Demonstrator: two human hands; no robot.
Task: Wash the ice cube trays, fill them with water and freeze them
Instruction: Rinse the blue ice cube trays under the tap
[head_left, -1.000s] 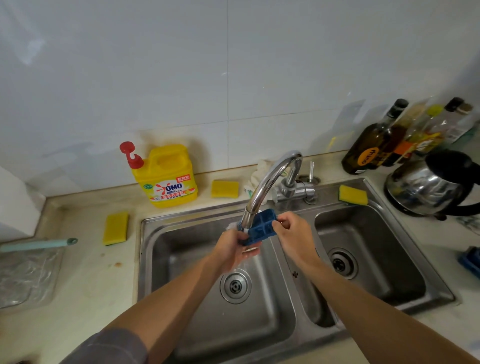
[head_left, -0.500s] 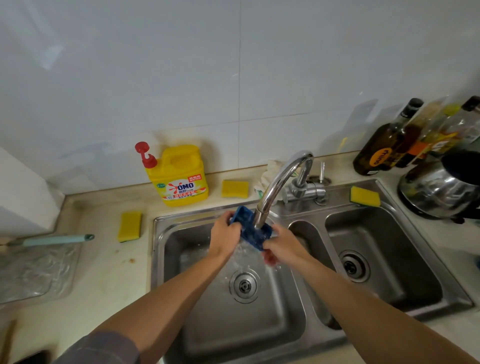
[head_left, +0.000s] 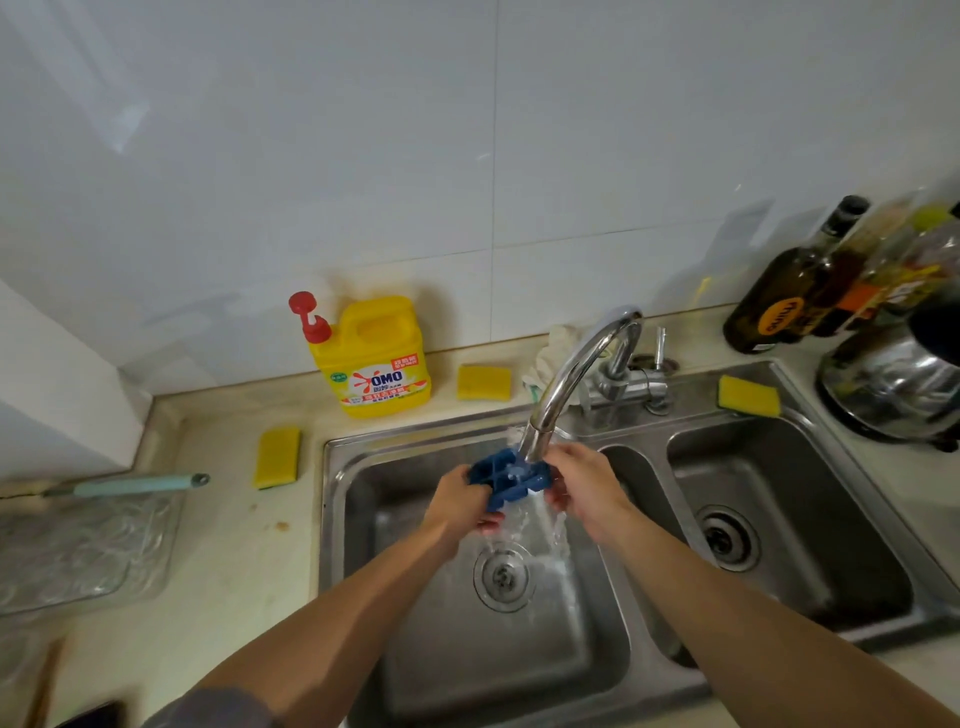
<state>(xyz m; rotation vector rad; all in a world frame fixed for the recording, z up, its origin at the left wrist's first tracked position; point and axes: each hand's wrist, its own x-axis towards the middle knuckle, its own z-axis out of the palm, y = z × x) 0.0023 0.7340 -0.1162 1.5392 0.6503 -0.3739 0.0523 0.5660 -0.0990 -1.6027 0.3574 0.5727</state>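
The left hand (head_left: 457, 501) is gripping the left end of the blue ice cube tray (head_left: 506, 475), fingers curled round it, and the right hand (head_left: 582, 480) is gripping the right end. Together they are holding the tray just beneath the faucet spout (head_left: 571, 374), above the left basin (head_left: 415, 649), with water running over it and spilling toward the drain (head_left: 503, 576).

The washing step looks to be in hand, as a rinse; filling and freezing are not yet done. The next move is probably calling for a level tray, so the cells hold water instead of shedding it.

The tray's long axis is running left to right between the hands. Its open cells are facing up toward the spout, and the near edge seems to be dipping toward the person.
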